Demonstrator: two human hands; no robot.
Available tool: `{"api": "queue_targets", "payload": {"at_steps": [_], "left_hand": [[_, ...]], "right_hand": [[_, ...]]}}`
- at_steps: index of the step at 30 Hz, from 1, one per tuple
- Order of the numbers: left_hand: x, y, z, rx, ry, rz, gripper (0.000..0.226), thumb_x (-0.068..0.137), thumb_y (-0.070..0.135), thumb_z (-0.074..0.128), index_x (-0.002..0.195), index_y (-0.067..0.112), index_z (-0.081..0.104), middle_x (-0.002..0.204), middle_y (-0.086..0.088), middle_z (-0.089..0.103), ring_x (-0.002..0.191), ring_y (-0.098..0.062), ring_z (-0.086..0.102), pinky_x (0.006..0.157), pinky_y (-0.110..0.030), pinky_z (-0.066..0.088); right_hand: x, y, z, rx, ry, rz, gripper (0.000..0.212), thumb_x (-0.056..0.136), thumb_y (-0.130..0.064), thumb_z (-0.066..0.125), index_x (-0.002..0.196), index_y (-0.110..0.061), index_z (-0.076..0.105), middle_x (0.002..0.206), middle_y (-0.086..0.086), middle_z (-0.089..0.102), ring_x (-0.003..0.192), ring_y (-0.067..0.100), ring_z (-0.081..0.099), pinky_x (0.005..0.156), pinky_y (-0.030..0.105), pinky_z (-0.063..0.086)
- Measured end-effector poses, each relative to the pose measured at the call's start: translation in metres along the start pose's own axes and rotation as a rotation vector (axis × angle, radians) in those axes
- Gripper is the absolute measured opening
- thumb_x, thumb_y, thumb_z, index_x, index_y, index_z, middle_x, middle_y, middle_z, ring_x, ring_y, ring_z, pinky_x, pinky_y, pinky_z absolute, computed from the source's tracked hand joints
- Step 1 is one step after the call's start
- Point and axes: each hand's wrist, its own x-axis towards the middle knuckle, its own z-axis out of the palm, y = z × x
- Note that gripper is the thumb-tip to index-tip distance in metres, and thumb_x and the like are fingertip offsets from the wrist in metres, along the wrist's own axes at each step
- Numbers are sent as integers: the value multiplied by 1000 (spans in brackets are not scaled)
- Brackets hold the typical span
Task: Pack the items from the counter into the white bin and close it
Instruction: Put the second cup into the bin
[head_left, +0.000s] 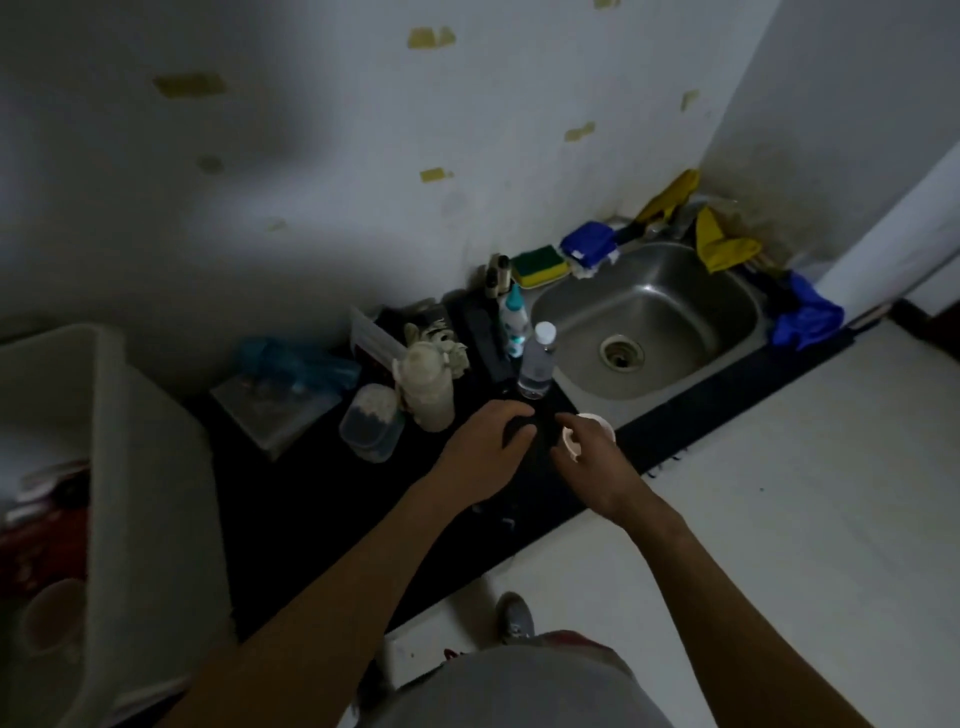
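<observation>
Working at front edge of counter (311, 493): left hand (485, 449) curled on a dark item (521, 430) (unidentifiable), right hand (592, 460) pinching a small white cup (597, 420). Open white bin (145, 467) sits off its left end. Risk: lifting could tip water bottle (537, 364), just behind, into sink (675, 291).

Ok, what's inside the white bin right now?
Inside the white bin lie reddish and white packets and a pale round cup-like shape. Too dim to identify them; anything beneath is covered, and the frame edge cuts off the left side.
</observation>
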Motion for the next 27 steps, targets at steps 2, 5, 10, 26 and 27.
{"api": "queue_targets", "payload": {"at_steps": [2,5,10,26,27], "left_hand": [[6,0,22,-35,-28,-45,33,98,30,54,128,17,57,124,1,56,113,-11,54,96,-21,41],[13,-4,53,-74,-94,-134,35,98,31,54,131,19,56,126,2,55,112,-9,54,93,-18,40],[27,-13,76,-104,-120,-238,34,98,27,54,130,17,56,128,-2,57,107,-6,53,88,-18,40],[27,-26,87,-163,-113,-334,34,98,25,54,131,17,55,130,-2,58,110,-10,56,88,-21,45],[27,-26,84,-168,-105,-335,34,98,25,54,131,17,55,131,-2,58,111,-10,56,89,-21,45]], "right_hand": [[4,22,-2,-27,28,50,43,94,-23,59,135,-17,49,133,3,55,124,21,51,99,21,39],[9,53,-7,-92,23,100,52,92,-19,60,141,-13,43,139,14,48,126,31,48,103,35,41],[17,81,-1,-143,13,163,64,92,-21,58,149,-13,30,140,14,41,125,35,36,103,40,34],[51,93,10,182,126,526,31,94,-23,55,119,-4,56,109,16,66,96,29,65,80,39,55],[51,94,11,179,122,524,30,94,-23,55,118,-5,58,107,15,66,94,29,65,80,39,56]]}}
